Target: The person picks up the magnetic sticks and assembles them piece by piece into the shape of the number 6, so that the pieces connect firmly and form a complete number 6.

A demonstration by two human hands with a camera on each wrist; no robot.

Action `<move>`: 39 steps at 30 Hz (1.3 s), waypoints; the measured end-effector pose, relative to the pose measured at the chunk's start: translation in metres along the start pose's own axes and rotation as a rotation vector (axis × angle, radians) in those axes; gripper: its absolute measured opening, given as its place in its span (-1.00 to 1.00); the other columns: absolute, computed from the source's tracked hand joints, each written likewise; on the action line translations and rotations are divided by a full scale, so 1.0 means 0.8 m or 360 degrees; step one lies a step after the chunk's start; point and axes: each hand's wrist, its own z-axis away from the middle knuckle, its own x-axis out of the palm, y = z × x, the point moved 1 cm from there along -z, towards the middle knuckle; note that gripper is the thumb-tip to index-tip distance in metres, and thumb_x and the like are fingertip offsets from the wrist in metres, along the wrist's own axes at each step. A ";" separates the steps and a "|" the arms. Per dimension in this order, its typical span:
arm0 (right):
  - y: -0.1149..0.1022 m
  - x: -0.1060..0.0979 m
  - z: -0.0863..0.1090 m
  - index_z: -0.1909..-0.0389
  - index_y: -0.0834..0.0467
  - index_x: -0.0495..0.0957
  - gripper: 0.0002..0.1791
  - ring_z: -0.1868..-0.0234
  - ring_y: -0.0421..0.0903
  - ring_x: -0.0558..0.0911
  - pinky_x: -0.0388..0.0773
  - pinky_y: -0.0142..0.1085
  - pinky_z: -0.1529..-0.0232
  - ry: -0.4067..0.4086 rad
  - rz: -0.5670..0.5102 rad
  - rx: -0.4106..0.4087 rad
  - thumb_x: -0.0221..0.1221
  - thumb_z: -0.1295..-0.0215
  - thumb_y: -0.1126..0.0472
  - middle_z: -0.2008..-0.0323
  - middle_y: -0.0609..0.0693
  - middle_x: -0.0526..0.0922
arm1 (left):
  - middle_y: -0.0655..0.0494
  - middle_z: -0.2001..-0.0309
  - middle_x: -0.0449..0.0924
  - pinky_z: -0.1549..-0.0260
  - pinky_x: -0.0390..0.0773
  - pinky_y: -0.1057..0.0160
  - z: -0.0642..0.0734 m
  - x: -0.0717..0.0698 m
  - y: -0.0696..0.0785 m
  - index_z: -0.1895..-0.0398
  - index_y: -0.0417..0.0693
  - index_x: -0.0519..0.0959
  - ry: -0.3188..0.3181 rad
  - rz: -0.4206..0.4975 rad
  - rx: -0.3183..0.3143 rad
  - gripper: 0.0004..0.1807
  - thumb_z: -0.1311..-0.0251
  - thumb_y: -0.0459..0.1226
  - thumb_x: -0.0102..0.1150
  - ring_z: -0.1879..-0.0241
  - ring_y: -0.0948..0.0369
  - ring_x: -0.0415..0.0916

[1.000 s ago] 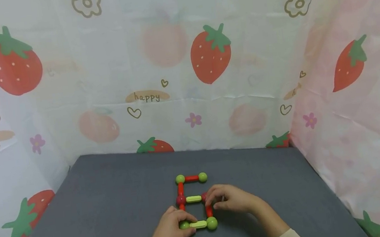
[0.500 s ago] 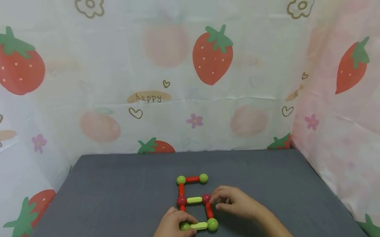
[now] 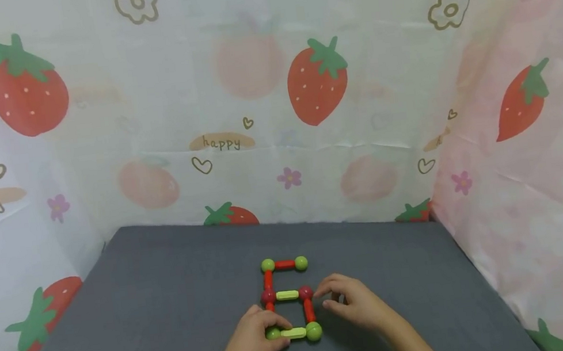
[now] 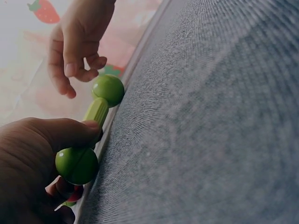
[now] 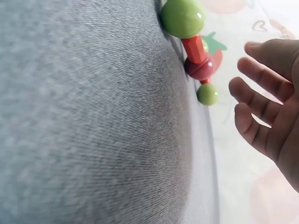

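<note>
A figure-6 outline of magnetic balls and rods lies flat on the dark table. Its top has a red rod [image 3: 285, 265] between two green balls. Across the middle, a yellow-green rod [image 3: 287, 295] joins two dark red balls. My left hand [image 3: 255, 339] holds the lower left corner, thumb and fingers around the bottom yellow-green rod [image 4: 97, 111] next to a green ball [image 4: 77, 165]. Beside the right-hand dark red ball [image 3: 306, 292], my right hand [image 3: 354, 301] hovers with loosely bent fingers and nothing in them. The left red rod is partly hidden by my left hand.
Grey-blue cloth covers the table [image 3: 180, 291]. White and pink curtains [image 3: 272, 188] printed with strawberries and flowers stand along the back and both sides.
My right hand has let go at the right-hand dark red ball and drawn slightly right, uncovering the ball and the red rod below it. My left hand keeps its place.
</note>
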 end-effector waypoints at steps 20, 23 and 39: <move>0.003 -0.002 0.041 0.10 -0.16 0.65 -0.79 0.39 -0.41 0.45 0.42 -0.46 0.41 0.0399 0.0432 0.0147 0.29 -0.26 0.13 0.09 -0.39 0.56 | 0.59 0.38 0.59 0.37 0.37 0.42 0.003 -0.006 0.004 0.30 0.37 0.72 0.0079 0.0016 0.0047 -0.86 -0.10 0.06 0.35 0.37 0.40 0.31; 0.004 -0.004 0.048 0.12 -0.23 0.65 -0.77 0.39 -0.42 0.44 0.42 -0.47 0.40 0.0462 0.0458 0.0159 0.31 -0.24 0.14 0.11 -0.44 0.54 | 0.56 0.37 0.60 0.32 0.40 0.40 0.000 -0.015 0.005 0.28 0.31 0.73 0.0076 0.0047 0.0055 -0.88 -0.14 0.00 0.33 0.34 0.39 0.35; 0.010 -0.024 0.081 0.16 -0.35 0.61 -0.70 0.40 -0.48 0.45 0.42 -0.48 0.44 0.0636 0.0544 0.0196 0.34 -0.21 0.15 0.15 -0.44 0.55 | 0.68 0.27 0.58 0.20 0.48 0.30 0.007 -0.097 0.014 0.28 0.53 0.66 0.0199 -0.0178 -0.0046 -0.91 -0.16 0.00 0.31 0.21 0.38 0.41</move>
